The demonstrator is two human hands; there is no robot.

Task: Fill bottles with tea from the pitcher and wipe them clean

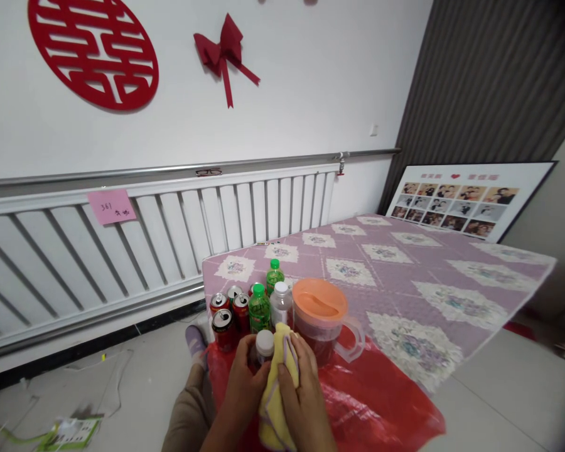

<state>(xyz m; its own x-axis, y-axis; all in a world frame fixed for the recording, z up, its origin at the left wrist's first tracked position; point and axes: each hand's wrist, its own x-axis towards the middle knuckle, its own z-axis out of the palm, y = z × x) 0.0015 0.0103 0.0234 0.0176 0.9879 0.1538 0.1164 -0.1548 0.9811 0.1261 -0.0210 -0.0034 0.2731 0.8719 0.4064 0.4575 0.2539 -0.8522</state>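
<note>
My left hand (245,376) is wrapped round a small bottle with a white cap (264,342); its lower body is hidden by my fingers. My right hand (302,383) grips a folded yellow cloth (277,402) with a purple edge, pressed close against the bottle's right side. Just beyond my hands stand a clear bottle with a white cap (281,304) and a green bottle (259,309). To their left are several drink cans (223,328), mostly red. A plastic pitcher with an orange lid (319,301) stands right of my hands, its handle turned right.
Red plastic sheeting (376,402) covers the near part of the table, over a purple flowered tablecloth (306,263). Another green bottle (275,274) stands behind. A white radiator (179,232) runs along the wall. A photo board (471,198) leans at the far right.
</note>
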